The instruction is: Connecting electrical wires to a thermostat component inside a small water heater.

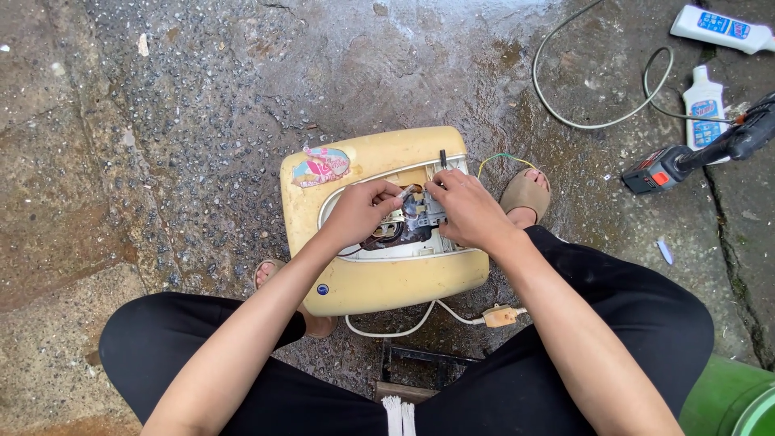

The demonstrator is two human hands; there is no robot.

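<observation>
both hands meet inside the open yellow appliance casing point(379, 282): left hand point(363, 211) pinches a wire end, right hand point(468, 208) clamps the grey component block point(424, 211) between them.

The yellowed casing point(379, 282) you've got open looks like smooth plastic with a dull sheen, and there's a glossy sticker point(321, 166) on its top. Your bare left hand point(361, 211) and right hand point(468, 208) are on the grey plastic parts point(420, 216) inside. The ground point(202, 121) is rough pebbly concrete, wet and shiny in patches. Your trousers point(646, 323) are matt black cloth. The two white bottles point(704, 101) look like smooth plastic, and the cord point(404, 331) has a smooth white jacket.
</observation>
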